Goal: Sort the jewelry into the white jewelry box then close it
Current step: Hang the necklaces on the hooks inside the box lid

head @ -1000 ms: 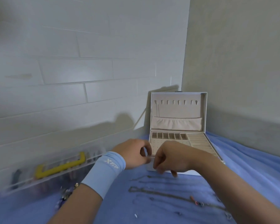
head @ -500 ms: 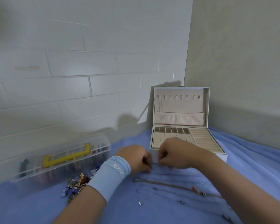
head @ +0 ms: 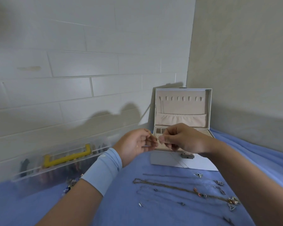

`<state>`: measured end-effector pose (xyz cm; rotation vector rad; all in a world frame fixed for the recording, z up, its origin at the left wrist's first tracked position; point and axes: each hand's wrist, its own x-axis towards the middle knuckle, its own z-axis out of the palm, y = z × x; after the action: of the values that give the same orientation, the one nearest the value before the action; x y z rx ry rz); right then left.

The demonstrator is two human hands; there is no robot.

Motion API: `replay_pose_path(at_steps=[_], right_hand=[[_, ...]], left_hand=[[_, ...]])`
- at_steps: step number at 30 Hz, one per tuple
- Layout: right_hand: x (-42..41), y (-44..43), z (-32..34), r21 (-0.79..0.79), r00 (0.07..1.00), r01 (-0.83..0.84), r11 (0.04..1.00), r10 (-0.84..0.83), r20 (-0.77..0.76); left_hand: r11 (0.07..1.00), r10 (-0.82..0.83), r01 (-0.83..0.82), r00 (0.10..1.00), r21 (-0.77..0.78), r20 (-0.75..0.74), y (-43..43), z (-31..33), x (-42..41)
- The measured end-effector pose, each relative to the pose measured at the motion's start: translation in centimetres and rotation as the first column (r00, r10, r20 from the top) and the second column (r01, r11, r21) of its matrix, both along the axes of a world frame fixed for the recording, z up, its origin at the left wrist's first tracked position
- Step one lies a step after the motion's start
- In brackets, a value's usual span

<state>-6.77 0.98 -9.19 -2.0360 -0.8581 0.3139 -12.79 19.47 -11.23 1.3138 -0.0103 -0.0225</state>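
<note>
The step in hand looks like readying one small piece for the box. The left hand [head: 136, 144] is raised in front of the open white jewelry box [head: 183, 162], its fingers [head: 151, 141] curled and pinching a small gold piece [head: 151, 134] at their tips. The right hand [head: 185, 139] is just beside it, thumb and forefinger pressed tip to tip. Nothing can be made out between them, and whether they share the piece is too fine to tell.

The box stands at the worktop's far right corner, lid upright against the wall. Its holed panel [head: 162, 145] shows between the two hands, just behind the piece. The next move probably calls for carrying the piece the short way forward and seating it in that panel or a compartment, with a fine, steady pinch.

Several necklaces [head: 170, 185] and small bits lie on the blue cloth near the front right edge, not yet sorted, so the job seems at an early stage.
</note>
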Motion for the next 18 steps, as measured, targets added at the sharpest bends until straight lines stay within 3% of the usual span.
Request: replay_pose_path(at_steps=[3, 7, 12, 18], right_hand=[[-0.2, 0.1, 0.3, 0.113, 0.998, -0.004, 0.994, 0.010, -0.054], [-0.6, 0.2, 0.5, 0.156, 0.995, -0.057, 0.986, 0.069, -0.070], [-0.6, 0.5, 0.3, 0.177, 0.996, -0.053, 0.983, 0.066, -0.067], [-0.6, 0.7, 0.6, 0.355, 0.990, -0.013, 0.935, 0.062, -0.126]], left_hand=[[0.985, -0.041, 0.041, 0.999, -0.167, 0.006, 0.0, 0.2, -0.4], [0.970, -0.042, 0.051, 0.998, -0.237, 0.041, 0.2, 0.7, -0.5], [0.973, -0.012, 0.023, 0.999, -0.228, 0.048, 0.5, 0.9, -0.4], [0.980, -0.068, 0.069, 0.998, -0.184, 0.016, 0.7, 1.5, -0.7]])
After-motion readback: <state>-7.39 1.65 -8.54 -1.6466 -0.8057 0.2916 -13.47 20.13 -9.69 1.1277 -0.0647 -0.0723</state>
